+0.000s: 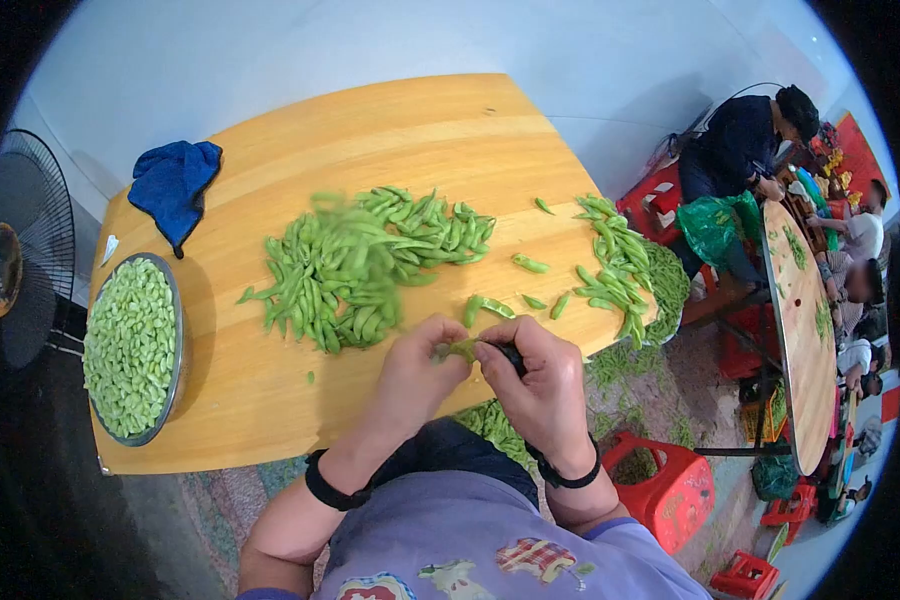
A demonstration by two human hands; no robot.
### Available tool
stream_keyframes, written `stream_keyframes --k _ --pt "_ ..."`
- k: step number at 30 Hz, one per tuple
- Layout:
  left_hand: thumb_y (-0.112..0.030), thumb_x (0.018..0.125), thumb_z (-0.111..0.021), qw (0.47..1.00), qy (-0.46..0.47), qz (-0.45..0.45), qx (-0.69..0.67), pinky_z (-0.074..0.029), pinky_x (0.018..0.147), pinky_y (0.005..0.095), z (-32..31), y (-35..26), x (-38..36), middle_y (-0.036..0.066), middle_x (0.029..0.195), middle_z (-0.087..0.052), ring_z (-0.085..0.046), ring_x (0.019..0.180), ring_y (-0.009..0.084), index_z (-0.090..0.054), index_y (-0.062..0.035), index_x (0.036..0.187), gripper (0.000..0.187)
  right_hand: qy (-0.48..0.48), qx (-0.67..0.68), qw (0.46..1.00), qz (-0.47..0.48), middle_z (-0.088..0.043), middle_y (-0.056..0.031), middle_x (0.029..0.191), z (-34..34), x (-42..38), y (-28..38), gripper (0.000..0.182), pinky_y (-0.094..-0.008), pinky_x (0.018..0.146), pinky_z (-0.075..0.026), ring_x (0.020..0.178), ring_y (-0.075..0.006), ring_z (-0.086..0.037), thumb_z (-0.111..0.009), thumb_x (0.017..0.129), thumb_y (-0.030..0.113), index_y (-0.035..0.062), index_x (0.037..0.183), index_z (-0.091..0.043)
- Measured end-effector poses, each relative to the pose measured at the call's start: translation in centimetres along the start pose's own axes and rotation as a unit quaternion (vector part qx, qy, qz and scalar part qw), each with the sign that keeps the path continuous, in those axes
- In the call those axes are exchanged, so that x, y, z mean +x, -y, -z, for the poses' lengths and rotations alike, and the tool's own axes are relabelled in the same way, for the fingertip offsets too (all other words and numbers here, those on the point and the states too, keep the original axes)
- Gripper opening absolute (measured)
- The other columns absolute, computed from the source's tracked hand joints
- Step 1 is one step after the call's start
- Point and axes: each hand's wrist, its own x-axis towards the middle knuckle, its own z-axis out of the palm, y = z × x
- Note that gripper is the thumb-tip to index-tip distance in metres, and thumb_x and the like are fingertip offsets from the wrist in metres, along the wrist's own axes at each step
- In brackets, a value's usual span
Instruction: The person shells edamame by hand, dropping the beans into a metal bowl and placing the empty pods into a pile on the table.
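Observation:
Close in front of my body, over the table's near edge, both hands meet around a green bean pod (463, 350). My left hand (420, 368) pinches one end of it. My right hand (538, 375) has its fingers curled at the other end, with a small black object (511, 354) partly hidden among them; I cannot make out its kind. Beyond my hands spreads a pile of bean pods (360, 265). An opened pod (489, 307) lies just above the right hand. At the left stands a metal bowl (178, 345) full of shelled beans (130, 345).
On the wooden table (420, 110) lies a blue cloth (173, 188). More pods (615, 260) sit at its right edge. A fan (25, 240) stands left, a red stool (670, 490) right. Other people, one in dark clothes (735, 140), are around another table (805, 320).

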Motion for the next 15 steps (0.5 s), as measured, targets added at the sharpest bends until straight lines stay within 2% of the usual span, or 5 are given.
stream_keyframes --k 3,7,9,11,15 --pt "-0.007 0.076 -0.055 0.997 0.027 0.056 -0.040 -0.038 0.057 0.0196 -0.3 0.3 -0.2 -0.002 0.072 -0.052 -0.045 0.065 0.0038 -0.057 -0.0018 0.090 0.015 -0.002 -0.011 0.999 -0.032 -0.058 -0.0131 0.065 0.3 0.0 0.3 0.009 -0.0278 0.052 -0.045 0.055 -0.0201 -0.057 -0.063 0.076 0.004 -0.0013 0.082 -0.059" --pt "-0.002 0.077 -0.053 0.999 0.024 0.033 -0.016 -0.033 0.045 0.0169 2.1 -0.5 -0.1 -0.001 0.068 -0.052 -0.042 0.050 0.0034 -0.057 -0.0033 0.088 0.011 -0.068 0.049 0.993 -0.083 -0.059 -0.0095 0.067 2.8 -0.1 -2.0 0.015 -0.0255 0.055 -0.044 0.058 -0.0121 -0.054 -0.060 0.077 0.004 -0.0005 0.091 -0.061" --pt "-0.008 0.080 -0.054 0.987 -0.060 -0.070 0.132 -0.040 0.051 0.0222 4.3 -2.6 0.6 0.000 0.072 -0.057 -0.049 0.055 0.0076 -0.060 -0.0013 0.084 0.010 0.012 0.004 0.990 -0.141 -0.060 -0.0094 0.068 5.1 -0.1 -1.7 0.025 -0.0250 0.057 -0.044 0.060 -0.0126 -0.055 -0.060 0.076 0.003 -0.0010 0.101 -0.060" --pt "-0.017 0.078 -0.058 0.895 -0.196 -0.247 0.316 -0.045 0.057 0.0333 6.0 -3.8 3.1 0.014 0.069 -0.061 -0.059 0.063 0.0247 -0.061 0.0024 0.077 0.020 0.030 -0.004 0.989 -0.144 -0.060 -0.0092 0.071 5.8 -0.3 -2.2 0.038 -0.0243 0.061 -0.044 0.064 -0.0126 -0.055 -0.060 0.076 0.002 -0.0024 0.113 -0.054" --pt "-0.014 0.075 -0.064 0.795 -0.177 -0.161 0.558 -0.045 0.061 0.0388 7.2 -5.7 6.3 0.019 0.072 -0.061 -0.060 0.067 0.0315 -0.061 0.0042 0.073 0.019 -0.013 0.158 0.971 -0.178 -0.059 -0.0047 0.077 5.7 -0.1 -1.7 0.035 -0.0218 0.063 -0.043 0.069 -0.0090 -0.053 -0.059 0.077 0.001 -0.0023 0.112 -0.052"
